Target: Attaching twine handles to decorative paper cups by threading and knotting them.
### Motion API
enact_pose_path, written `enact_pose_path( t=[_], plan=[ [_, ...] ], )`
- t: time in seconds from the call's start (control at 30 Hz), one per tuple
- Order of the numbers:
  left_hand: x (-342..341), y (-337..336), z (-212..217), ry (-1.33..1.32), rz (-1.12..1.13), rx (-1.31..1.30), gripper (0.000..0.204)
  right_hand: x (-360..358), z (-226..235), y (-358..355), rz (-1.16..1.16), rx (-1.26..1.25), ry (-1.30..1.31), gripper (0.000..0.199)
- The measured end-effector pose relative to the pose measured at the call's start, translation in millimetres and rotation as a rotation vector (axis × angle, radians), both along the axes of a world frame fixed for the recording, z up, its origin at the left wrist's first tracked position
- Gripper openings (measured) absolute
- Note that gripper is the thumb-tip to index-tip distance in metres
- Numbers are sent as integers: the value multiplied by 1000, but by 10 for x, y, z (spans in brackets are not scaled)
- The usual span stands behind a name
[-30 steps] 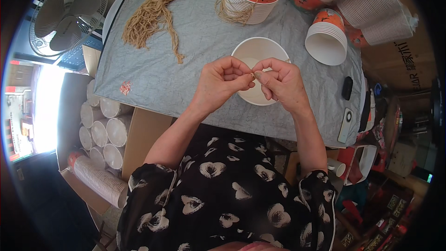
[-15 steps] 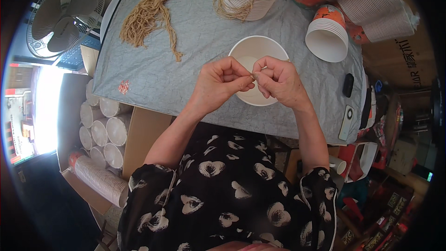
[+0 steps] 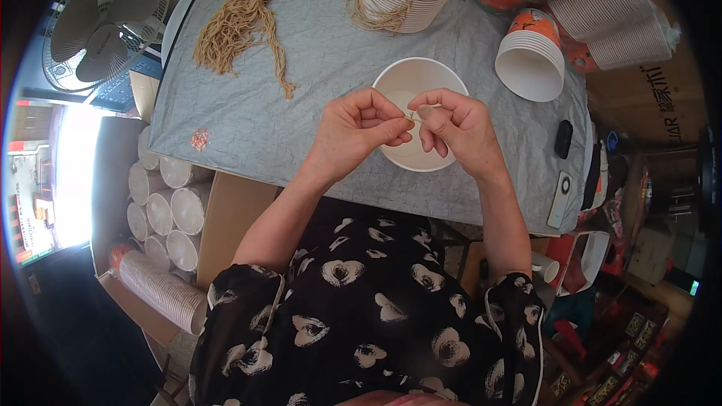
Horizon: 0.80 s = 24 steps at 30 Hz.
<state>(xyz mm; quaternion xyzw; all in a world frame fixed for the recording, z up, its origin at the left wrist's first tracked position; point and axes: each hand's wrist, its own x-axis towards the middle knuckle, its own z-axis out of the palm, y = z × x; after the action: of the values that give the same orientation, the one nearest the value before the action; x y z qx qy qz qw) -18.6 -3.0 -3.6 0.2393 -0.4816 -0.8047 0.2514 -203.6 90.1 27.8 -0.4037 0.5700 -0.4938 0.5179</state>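
My left hand point(image 3: 353, 129) is closed in a pinch on a short, thin piece of tan string point(image 3: 411, 116). Thumb and forefinger of my right hand point(image 3: 465, 129) close on the string's other side, so it runs between my fingertips. Both hands hover over an upright white paper tub point(image 3: 419, 75), hiding part of its rim and inside. Farther back stands a stack of orange-and-white paper tubs point(image 3: 410, 7), with loops of tan string point(image 3: 359, 11) hanging about its left side. A tangled bundle of tan string point(image 3: 244, 22) lies at the far left of the table.
A grey cloth point(image 3: 316, 37) covers the table. Nested tubs point(image 3: 530, 68) and plastic-wrapped tub stacks point(image 3: 602, 7) lie at the far right. A black object point(image 3: 563, 139) and a phone point(image 3: 559, 199) rest near the right edge. Small reddish scraps point(image 3: 199, 140) lie left, above boxed tub stacks point(image 3: 162, 214).
My right hand has drawn slightly away to the right, and its fingers have shifted. More of the string now shows between my fingertips. My left hand has barely moved.
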Motion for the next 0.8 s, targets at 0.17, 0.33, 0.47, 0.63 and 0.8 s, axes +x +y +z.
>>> enact_pose_path(
  t=[0.17, 0.33, 0.47, 0.63, 0.8],
  plan=[
    [-5, 7, -18, -4, -6, -47, 9, 44, 0, -9, 12, 5, 84, 12],
    [-3, 21, -15, -10, -20, -26, 10, 66, 6, 5, -31, 1, 118, 11],
    [-4, 25, -35, 20, -29, 34, 15, 68, -34, 6, -51, 3, 70, 11],
    [-3, 24, -36, 26, -34, 39, 19, 80, -47, 15, -75, -22, 24, 12],
    [3, 25, -46, 25, -27, 34, 19, 88, -50, 20, -52, -22, 18, 13]
  ],
)
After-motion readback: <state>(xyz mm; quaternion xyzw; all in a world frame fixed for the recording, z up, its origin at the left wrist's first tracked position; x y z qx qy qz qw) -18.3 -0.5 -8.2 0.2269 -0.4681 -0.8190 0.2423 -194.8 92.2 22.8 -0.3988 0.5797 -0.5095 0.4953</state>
